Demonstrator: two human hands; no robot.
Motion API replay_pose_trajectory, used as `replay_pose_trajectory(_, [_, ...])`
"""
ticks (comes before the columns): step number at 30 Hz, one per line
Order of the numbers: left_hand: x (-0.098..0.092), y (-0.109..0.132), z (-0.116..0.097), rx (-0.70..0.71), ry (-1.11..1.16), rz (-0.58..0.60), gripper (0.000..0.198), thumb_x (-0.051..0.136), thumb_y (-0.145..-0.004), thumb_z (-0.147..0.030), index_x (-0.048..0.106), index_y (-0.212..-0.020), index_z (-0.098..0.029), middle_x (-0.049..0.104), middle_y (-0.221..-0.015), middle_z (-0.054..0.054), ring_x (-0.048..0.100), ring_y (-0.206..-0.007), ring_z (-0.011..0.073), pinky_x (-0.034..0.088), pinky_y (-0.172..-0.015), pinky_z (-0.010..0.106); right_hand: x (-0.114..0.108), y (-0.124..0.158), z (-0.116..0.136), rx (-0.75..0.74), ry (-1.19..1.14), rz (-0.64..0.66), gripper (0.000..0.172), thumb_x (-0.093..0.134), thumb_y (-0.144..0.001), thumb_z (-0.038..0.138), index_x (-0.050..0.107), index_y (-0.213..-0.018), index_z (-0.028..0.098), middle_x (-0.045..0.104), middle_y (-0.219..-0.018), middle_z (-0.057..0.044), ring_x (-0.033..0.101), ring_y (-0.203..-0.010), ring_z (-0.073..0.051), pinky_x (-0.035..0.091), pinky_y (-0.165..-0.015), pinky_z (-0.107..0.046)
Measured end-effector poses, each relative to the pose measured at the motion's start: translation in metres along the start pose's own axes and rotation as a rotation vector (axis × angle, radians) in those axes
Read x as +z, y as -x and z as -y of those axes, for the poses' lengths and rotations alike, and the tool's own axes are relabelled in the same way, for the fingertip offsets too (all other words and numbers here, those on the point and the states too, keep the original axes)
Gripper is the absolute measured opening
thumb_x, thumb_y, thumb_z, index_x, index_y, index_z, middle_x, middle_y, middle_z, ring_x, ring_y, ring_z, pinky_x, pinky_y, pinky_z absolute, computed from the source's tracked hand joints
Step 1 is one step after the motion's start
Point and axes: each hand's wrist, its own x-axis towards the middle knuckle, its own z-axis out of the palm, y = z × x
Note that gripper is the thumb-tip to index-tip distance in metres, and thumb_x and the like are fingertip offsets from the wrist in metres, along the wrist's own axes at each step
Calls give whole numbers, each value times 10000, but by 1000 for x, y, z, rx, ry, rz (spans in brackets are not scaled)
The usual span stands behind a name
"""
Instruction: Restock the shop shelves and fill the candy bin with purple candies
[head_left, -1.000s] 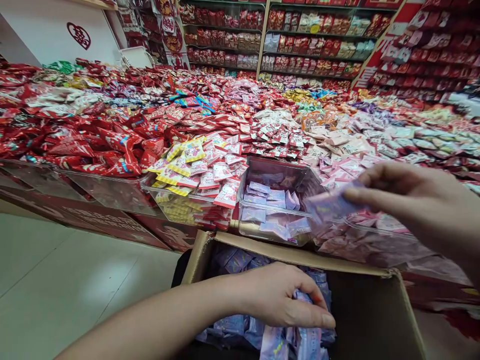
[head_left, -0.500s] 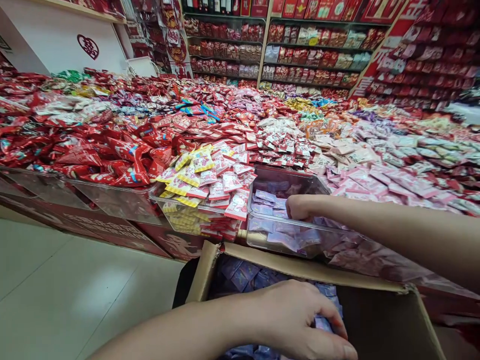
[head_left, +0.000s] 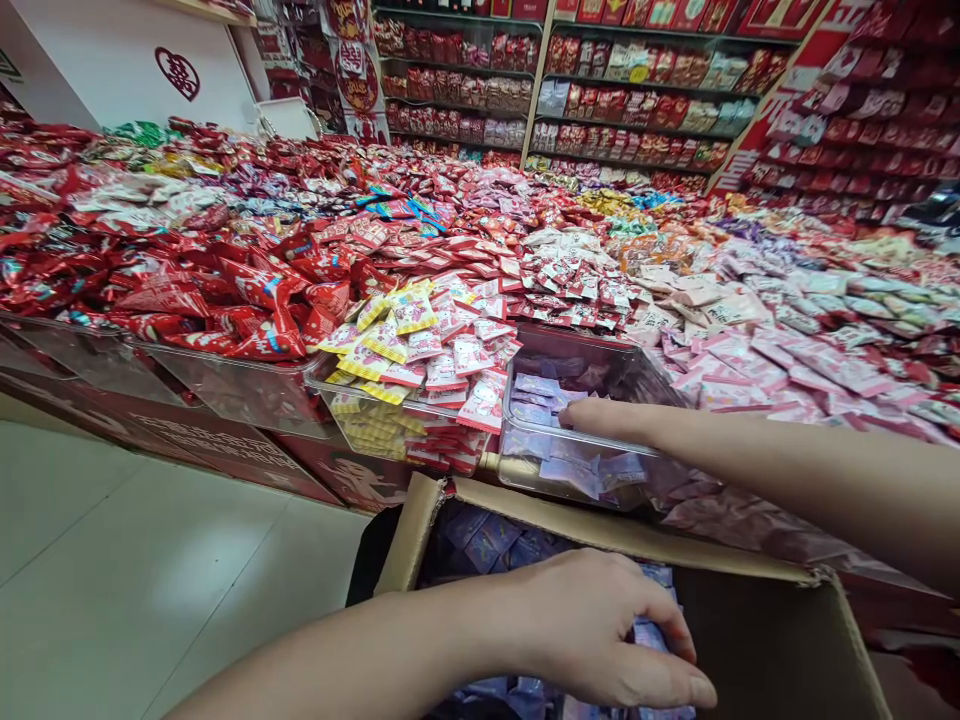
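My left hand (head_left: pixel 600 625) is inside an open cardboard box (head_left: pixel 570 515), palm down over small purple candy packets (head_left: pixel 487 540). Its thumb and forefinger are apart, with packets showing between them; the other fingers are hidden below the hand. My right hand (head_left: pixel 600 418) reaches from the right into a clear plastic bin (head_left: pixel 517 440), touching similar purple packets (head_left: pixel 536 386) there. A fingertip shows against them, but most of that hand's fingers are out of sight, so I cannot tell what it holds.
Left of the clear bin, another bin holds yellow and pink-white packets (head_left: pixel 420 340). Red packets (head_left: pixel 255 290) are heaped farther left, and pale pink packets (head_left: pixel 757 365) to the right. Shelves of red packages (head_left: pixel 637 100) stand behind. Pale tiled floor (head_left: pixel 150 560) lies at lower left.
My right hand has shifted slightly left within the clear bin and its wrist lies lower. My left hand stays over the packets in the box, almost unmoved. The view has tilted slightly.
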Motion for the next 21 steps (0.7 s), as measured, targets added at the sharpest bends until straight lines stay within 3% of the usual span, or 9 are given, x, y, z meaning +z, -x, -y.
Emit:
replay_pose_trajectory(5, [1, -1, 1, 11, 0, -2, 317, 580, -785, -404, 677, -939, -144, 682, -934, 80, 614, -888, 199, 438, -792, 245, -4, 8, 0, 31, -52, -30, 160, 686, -562, 57, 586, -545, 182, 645, -696, -67, 631, -823, -252, 481, -741, -312])
replay_pose_trajectory(9, [0, -2, 1, -5, -23, 7, 341, 571, -782, -427, 676, -951, -150, 675, -925, 78, 609, -873, 199, 430, -777, 241, -3, 16, -1, 58, -105, 45, 347, 721, -561, 169, 437, -364, 195, 535, -469, -22, 618, -642, -230, 489, -670, -348])
replay_pose_trajectory(13, [0, -2, 3, -28, -46, 0, 363, 559, -768, -471, 679, -955, -185, 656, -858, 53, 588, -784, 176, 423, -686, 230, 2, 16, -4, 101, -170, 181, 311, 731, -558, 317, 520, -379, 175, 505, -385, 19, 533, -424, -164, 478, -535, -324])
replay_pose_trajectory(15, [0, -3, 4, -46, -25, -16, 372, 556, -759, -487, 682, -951, -194, 653, -850, 47, 580, -766, 172, 417, -670, 233, -1, 14, -4, 138, -170, 198, 276, 722, -565, 340, 565, -418, 167, 499, -374, 33, 519, -411, -153, 472, -531, -310])
replay_pose_trajectory(18, [-1, -2, 4, -62, 44, -41, 365, 571, -748, -481, 684, -946, -196, 665, -882, 46, 588, -806, 178, 418, -698, 241, -20, 23, -2, 188, -109, 141, 226, 736, -543, 256, 569, -419, 167, 482, -370, 23, 539, -477, -169, 456, -574, -308])
replay_pose_trajectory(21, [-6, -1, -2, -93, 176, -117, 370, 596, -737, -467, 679, -968, -190, 671, -938, 47, 592, -879, 187, 416, -773, 257, -49, 52, -3, 160, -16, -55, 150, 743, -526, 188, 599, -494, 166, 543, -479, -14, 542, -546, -176, 406, -566, -292])
